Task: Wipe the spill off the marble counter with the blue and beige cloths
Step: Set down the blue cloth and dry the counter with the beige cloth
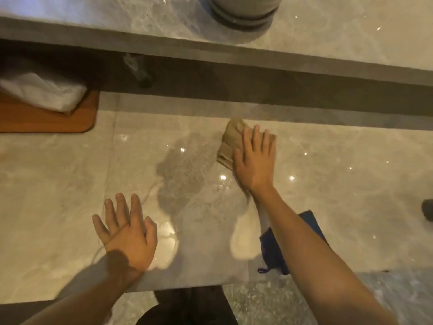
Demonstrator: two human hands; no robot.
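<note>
The right hand [254,160] presses flat on the beige cloth [230,141], beside the spill [182,172]. The left hand [127,233] rests spread on the marble counter [58,195].

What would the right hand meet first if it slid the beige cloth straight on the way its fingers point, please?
The right hand lies flat on the beige cloth, fingers pointing away from the person. The marble counter ahead looks bare, so it would probably first reach the shadowed recess under the raised marble ledge.

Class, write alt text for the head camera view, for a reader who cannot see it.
A person's right hand presses a crumpled beige cloth flat on a glossy marble counter, beside a dark wet spill. The left hand rests open on the counter, and a dark blue cloth lies under the right forearm.
</note>
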